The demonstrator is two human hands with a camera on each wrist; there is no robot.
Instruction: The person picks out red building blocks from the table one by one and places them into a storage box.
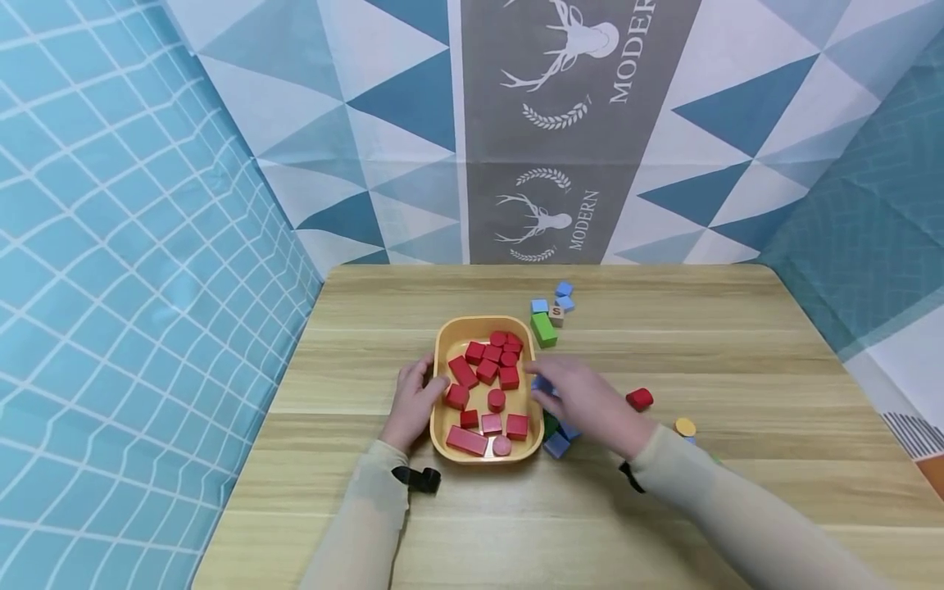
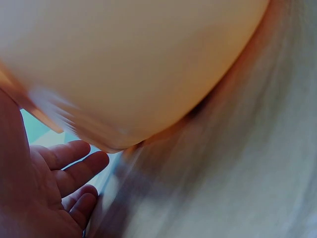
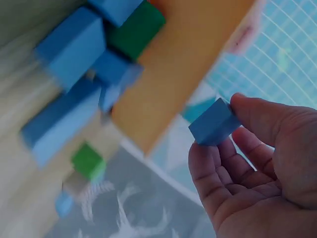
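Note:
A yellow-orange tray (image 1: 438, 438) with red wooden blocks (image 1: 466, 441) of several shapes stands on the table. My left hand (image 1: 415, 401) holds its left side, the thumb over the rim. From the left wrist, the other fingers (image 2: 79, 173) show loosely bent outside the wall. My right hand (image 1: 590, 406) is at the right rim and pinches a blue block (image 3: 214, 123) between thumb and fingertips. Below that hand, blue blocks (image 1: 556, 445) and a dark green block (image 3: 136, 30) lie close against the tray's right side.
Behind the right hand lie a light green block (image 1: 543, 329), a lettered wooden cube (image 1: 556, 316) and small blue blocks (image 1: 564, 289). To the right are a red block (image 1: 639, 399) and a yellow round piece (image 1: 685, 427). Patterned cloth hangs behind the wooden table (image 1: 354, 315).

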